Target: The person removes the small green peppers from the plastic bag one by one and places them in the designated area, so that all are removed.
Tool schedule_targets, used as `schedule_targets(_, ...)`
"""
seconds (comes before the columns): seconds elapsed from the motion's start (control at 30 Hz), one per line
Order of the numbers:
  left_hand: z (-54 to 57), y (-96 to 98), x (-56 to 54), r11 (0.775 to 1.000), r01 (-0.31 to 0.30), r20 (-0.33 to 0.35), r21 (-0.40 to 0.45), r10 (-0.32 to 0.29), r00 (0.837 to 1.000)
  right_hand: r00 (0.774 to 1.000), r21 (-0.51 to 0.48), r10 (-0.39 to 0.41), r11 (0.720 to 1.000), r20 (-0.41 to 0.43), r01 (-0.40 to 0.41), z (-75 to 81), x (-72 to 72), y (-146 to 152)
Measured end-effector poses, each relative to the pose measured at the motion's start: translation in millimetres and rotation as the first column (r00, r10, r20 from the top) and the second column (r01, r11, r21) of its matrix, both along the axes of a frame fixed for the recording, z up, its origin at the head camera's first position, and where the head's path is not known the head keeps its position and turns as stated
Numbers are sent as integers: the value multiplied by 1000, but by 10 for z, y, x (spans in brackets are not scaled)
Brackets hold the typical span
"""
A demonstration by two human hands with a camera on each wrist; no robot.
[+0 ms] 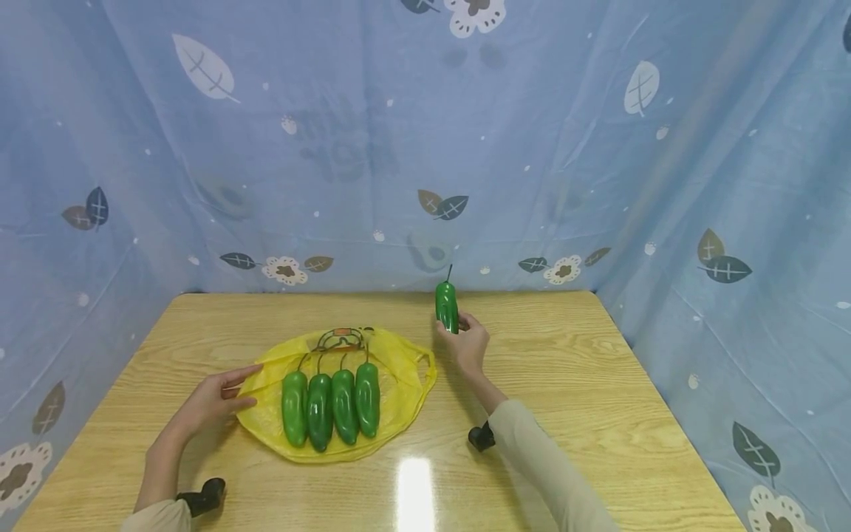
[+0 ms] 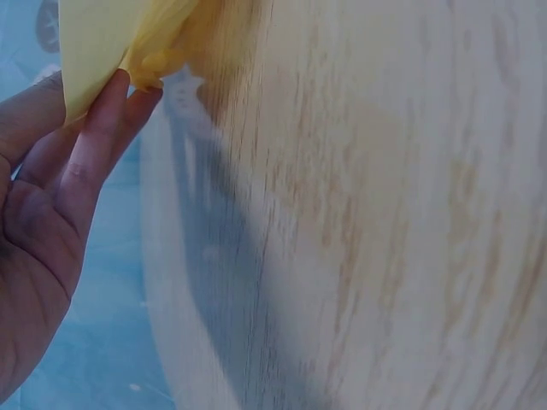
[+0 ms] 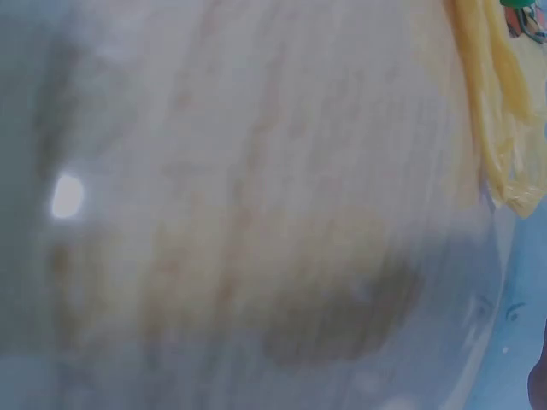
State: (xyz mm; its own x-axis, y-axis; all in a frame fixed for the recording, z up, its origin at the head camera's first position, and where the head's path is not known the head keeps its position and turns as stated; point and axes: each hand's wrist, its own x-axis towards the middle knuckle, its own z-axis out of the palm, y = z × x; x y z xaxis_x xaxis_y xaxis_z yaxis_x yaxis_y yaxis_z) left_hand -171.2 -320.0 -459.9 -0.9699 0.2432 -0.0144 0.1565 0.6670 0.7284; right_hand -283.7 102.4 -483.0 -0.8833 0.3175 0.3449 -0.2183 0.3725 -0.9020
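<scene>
A yellow plastic bag [image 1: 400,388] lies spread on the table, left of the middle. Several green peppers [image 1: 320,410] with thin stems sit side by side on it, stems pointing away. My left hand [image 1: 207,403] pinches the bag's left edge; the left wrist view shows the yellow plastic [image 2: 96,47] between thumb and fingers. Beyond the bag's right side, my right hand [image 1: 470,346] grips another green pepper [image 1: 447,303] by its lower end, stem up. In the right wrist view that pepper is out of sight, and only a bit of a finger [image 3: 537,384] shows.
The wooden table [image 1: 565,369] ends at a blue patterned curtain [image 1: 372,148] behind and at both sides. Black wrist devices [image 1: 211,493] sit by each forearm. A dark printed drawing [image 1: 340,339] marks the bag's far part.
</scene>
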Motion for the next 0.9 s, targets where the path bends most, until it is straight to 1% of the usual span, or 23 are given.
schedule_targets(0.23,-7,-2,0,1000,-12,3,-4,12,1000,999,27,6,1000,44,-7,-71,75,29)
schedule_targets(0.47,-21,-8,-4,1000,-5,-3,3,5,1000,996,75,-2,997,87,-5,-111,154,80)
schedule_targets(0.73,-22,-9,9,1000,-12,0,0,12,1000,995,138,-16,990,95,3,-125,184,120)
schedule_targets(0.9,-17,-4,12,1000,-4,-6,11,4,1000,993,154,-19,988,115,1,-142,185,125)
